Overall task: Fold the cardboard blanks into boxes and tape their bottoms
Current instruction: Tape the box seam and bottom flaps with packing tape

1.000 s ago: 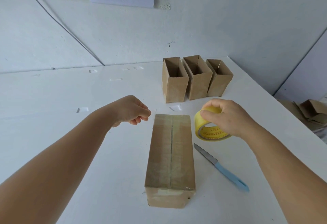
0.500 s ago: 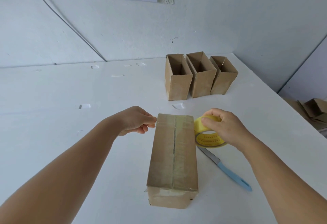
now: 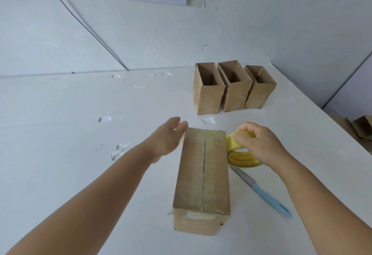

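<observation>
A folded cardboard box (image 3: pixel 202 176) stands upside down on the white table (image 3: pixel 70 170), its bottom flaps up and covered with clear tape along the seam. My left hand (image 3: pixel 167 140) is blurred, fingers spread, at the box's far left corner. My right hand (image 3: pixel 259 146) grips a yellow tape roll (image 3: pixel 239 157) that rests against the box's right side near its far end. Three finished boxes (image 3: pixel 231 87) stand upright and open in a row farther back.
A knife with a blue handle (image 3: pixel 263 194) lies on the table right of the box, its blade under the tape roll. Scraps of tape (image 3: pixel 119 150) dot the tabletop. More cardboard (image 3: pixel 360 129) lies past the table's right edge. Walls close the back.
My left hand went from a loose fist to spread fingers and moved right to the box's far corner. The tape roll came left against the box.
</observation>
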A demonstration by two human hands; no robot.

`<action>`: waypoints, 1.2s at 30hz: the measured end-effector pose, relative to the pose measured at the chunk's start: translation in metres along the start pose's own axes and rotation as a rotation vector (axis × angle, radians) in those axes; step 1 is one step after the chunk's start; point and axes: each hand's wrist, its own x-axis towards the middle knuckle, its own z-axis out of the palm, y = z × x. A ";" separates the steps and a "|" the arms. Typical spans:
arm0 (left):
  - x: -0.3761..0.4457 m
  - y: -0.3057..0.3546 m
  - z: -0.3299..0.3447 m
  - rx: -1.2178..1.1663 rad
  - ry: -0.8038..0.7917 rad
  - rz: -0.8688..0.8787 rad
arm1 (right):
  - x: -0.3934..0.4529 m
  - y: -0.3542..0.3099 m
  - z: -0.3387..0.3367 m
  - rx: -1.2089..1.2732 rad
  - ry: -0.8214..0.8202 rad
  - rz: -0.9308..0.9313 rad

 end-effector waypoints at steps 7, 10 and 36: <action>-0.014 -0.002 0.032 -0.328 -0.205 -0.093 | -0.003 0.005 0.006 -0.033 0.021 0.032; -0.011 -0.001 0.022 -0.196 -0.297 -0.172 | -0.004 0.004 0.005 -0.042 0.011 0.017; -0.022 0.025 0.052 0.844 0.059 0.265 | 0.023 0.019 0.018 -0.134 -0.076 -0.012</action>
